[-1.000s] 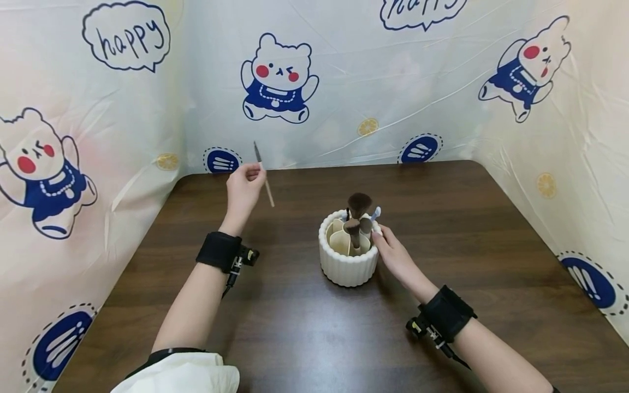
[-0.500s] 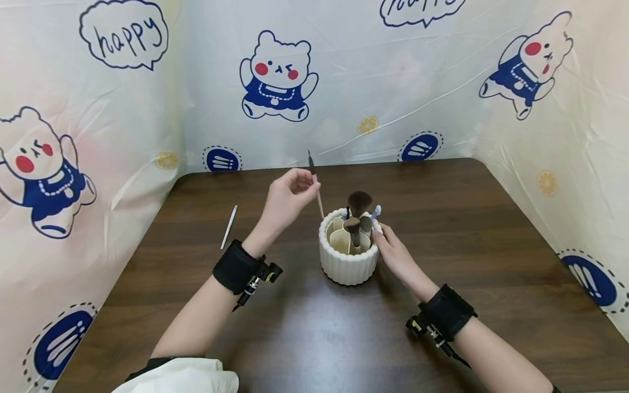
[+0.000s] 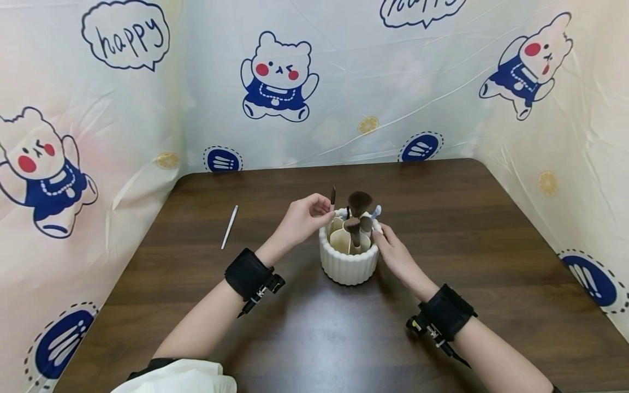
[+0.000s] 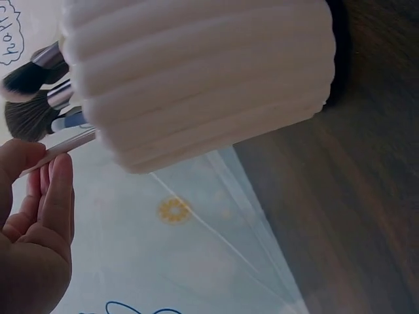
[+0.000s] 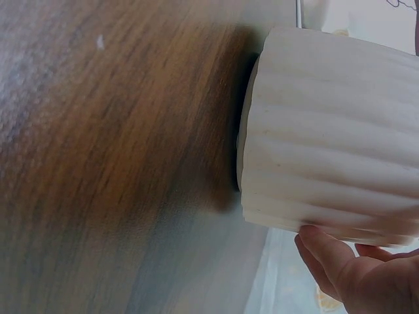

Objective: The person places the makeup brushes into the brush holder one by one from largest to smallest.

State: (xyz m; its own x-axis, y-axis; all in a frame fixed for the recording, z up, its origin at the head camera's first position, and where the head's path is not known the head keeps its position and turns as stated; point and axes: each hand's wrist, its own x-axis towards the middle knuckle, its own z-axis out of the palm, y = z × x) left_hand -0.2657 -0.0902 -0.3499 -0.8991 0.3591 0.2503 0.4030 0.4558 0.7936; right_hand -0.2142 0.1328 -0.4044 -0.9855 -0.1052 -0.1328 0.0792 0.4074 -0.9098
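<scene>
A white ribbed holder [image 3: 348,256] stands mid-table with cream dividers and several makeup brushes [image 3: 358,203] upright in it. My left hand [image 3: 306,218] pinches a thin brush [image 3: 332,197] at the holder's left rim, its lower end down inside a compartment. In the left wrist view the fingers [image 4: 39,216] grip the thin brush [image 4: 62,145] beside the holder [image 4: 203,78]. My right hand [image 3: 390,248] rests against the holder's right side, fingertips at the rim. The right wrist view shows those fingers [image 5: 353,275] touching the ribbed holder [image 5: 327,131].
A thin white stick [image 3: 229,226] lies on the dark wooden table [image 3: 304,338] to the left. Cartoon-printed sheeting [image 3: 344,82] walls in the back and both sides. Black wrist bands with small cameras sit on both forearms.
My left hand carried the thin brush from the far left to the holder and lowered it into a compartment. The right hand stayed on the holder.
</scene>
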